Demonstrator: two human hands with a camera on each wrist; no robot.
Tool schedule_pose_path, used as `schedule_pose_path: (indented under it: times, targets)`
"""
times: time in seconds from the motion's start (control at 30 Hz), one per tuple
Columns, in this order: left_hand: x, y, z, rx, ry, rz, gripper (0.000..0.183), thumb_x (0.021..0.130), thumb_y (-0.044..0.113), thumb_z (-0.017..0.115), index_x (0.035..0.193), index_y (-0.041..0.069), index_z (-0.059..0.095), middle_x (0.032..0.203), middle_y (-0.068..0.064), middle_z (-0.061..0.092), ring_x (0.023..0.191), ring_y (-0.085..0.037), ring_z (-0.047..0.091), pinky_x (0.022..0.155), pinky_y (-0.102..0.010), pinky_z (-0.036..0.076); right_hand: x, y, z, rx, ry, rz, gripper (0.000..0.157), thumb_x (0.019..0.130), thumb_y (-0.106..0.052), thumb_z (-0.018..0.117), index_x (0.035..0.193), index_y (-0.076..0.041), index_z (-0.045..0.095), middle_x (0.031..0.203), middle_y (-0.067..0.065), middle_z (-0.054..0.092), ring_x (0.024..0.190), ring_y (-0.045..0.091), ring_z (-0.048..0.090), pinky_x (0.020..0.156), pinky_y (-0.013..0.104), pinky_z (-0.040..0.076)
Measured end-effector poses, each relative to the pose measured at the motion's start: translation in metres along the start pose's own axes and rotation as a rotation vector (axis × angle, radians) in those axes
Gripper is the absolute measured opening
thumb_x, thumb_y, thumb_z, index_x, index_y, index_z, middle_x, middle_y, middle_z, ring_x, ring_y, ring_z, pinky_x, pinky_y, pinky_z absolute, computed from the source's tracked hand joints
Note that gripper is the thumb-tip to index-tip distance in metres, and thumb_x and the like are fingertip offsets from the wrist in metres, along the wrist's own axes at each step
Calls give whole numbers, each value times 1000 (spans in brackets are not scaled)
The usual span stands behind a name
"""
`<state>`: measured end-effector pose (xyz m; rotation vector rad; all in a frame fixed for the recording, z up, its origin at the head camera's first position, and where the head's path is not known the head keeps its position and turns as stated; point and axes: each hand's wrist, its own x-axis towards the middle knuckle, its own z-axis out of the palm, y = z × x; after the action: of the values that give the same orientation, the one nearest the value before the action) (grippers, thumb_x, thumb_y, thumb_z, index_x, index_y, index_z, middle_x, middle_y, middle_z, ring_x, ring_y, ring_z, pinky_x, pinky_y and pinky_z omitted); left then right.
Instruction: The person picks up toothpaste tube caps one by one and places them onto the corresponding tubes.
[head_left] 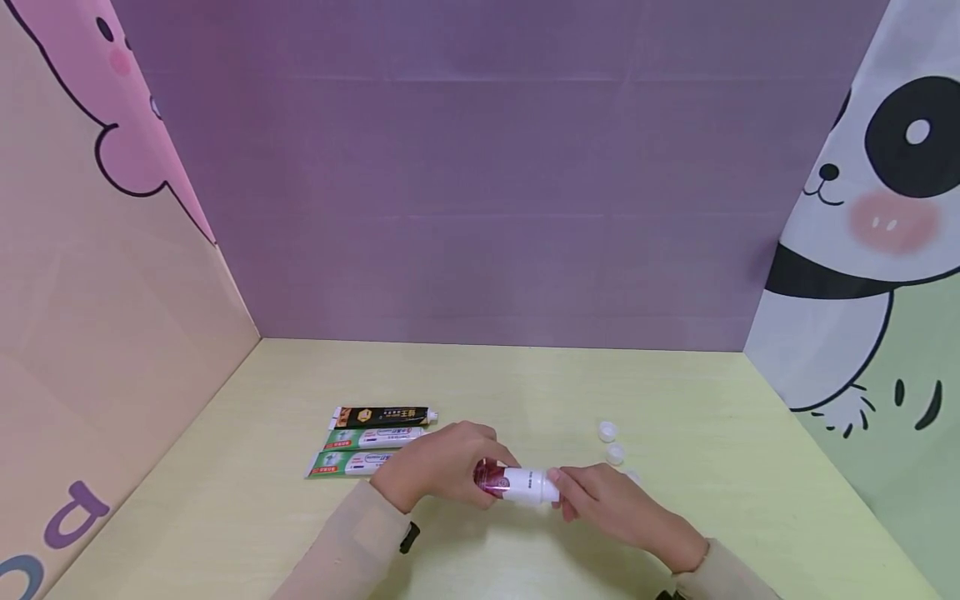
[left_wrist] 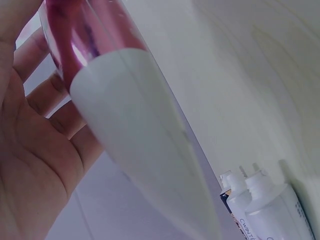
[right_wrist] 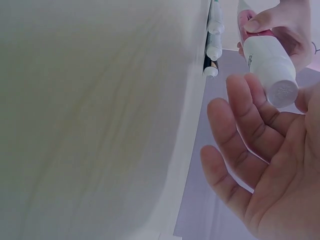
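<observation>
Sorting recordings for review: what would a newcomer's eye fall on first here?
Probably the big panda drawing at right in the head view. Next, low near the middle, the red-and-white tube held by the left hand and right hand. Three more tubes lie side by side to its left.

Left sleeve (head_left: 352, 542): pale beige, long, ending at wrist | black strap-like piece (head_left: 409, 537): short, jutting beside left cuff | right sleeve (head_left: 723, 575): matching pale beige, long | dark piece (head_left: 667, 595) by right cuff: mostly cropped, shape unclear | left hand (head_left: 446, 467), right hand (head_left: 607, 504): bare, palms creased
</observation>
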<state>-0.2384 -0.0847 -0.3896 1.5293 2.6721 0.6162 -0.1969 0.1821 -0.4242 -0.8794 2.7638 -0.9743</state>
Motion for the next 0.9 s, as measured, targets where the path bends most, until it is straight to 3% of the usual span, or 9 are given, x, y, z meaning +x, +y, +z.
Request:
schedule_pose_path:
  times: [0.13, 0.23, 0.37, 0.47, 0.63, 0.9]
  targets:
    - [0, 0, 0, -5, 7, 11, 28, 76, 16, 85, 103, 16, 77, 85, 12, 61, 71, -1, 50, 61, -12, 44, -2, -1, -2, -24, -3, 35, 45, 109, -42, 37, 80, -23, 66, 70, -16, 60, 54, 2, 43, 50, 23, 39]
    - [-1, -1, 0, -10, 6, 8, 29, 76, 17, 85, 104, 16, 77, 86, 12, 61, 72, -1, 51, 62, -12, 44, -3, -1, -4, -40, 5, 22, 42, 109, -41, 38, 82, -25, 66, 73, -15, 61, 60, 2, 48, 52, 24, 41]
    - [-1, -1, 0, 5, 6, -3, 30, 76, 18, 85, 105, 16, 77, 86, 13, 61, 72, 0, 50, 62, -12, 44, -4, -1, -5, -10, 18, -22, 26, 107, -40, 46, 109, -24, 66, 85, -12, 66, 72, 3, 57, 59, 26, 46]
    - [-1, -2, 0, 6, 3, -4, 30, 76, 18, 85, 105, 16, 77, 85, 13, 60, 72, 0, 50, 62, -12, 44, -4, -3, -5, 15, 44, -45, 32, 101, -42, 57, 125, -20, 59, 97, -11, 67, 77, 3, 58, 60, 26, 47]
    - [-1, -1, -1, -1, 0, -4, 29, 76, 17, 85, 104, 15, 77, 84, 13, 60, 71, -1, 50, 61, -13, 43, -5, -6, -3, 45, 120, -78, 40, 91, -37, 74, 119, -17, 55, 107, -12, 61, 86, 6, 60, 62, 25, 49]
    - [-1, 0, -2, -1, 5, 7, 29, 76, 18, 85, 104, 15, 77, 83, 12, 59, 71, -1, 49, 60, -13, 43, -4, -5, 0, 37, 173, -187, 38, 86, -14, 80, 109, -20, 51, 105, -11, 56, 85, 12, 61, 61, 25, 50]
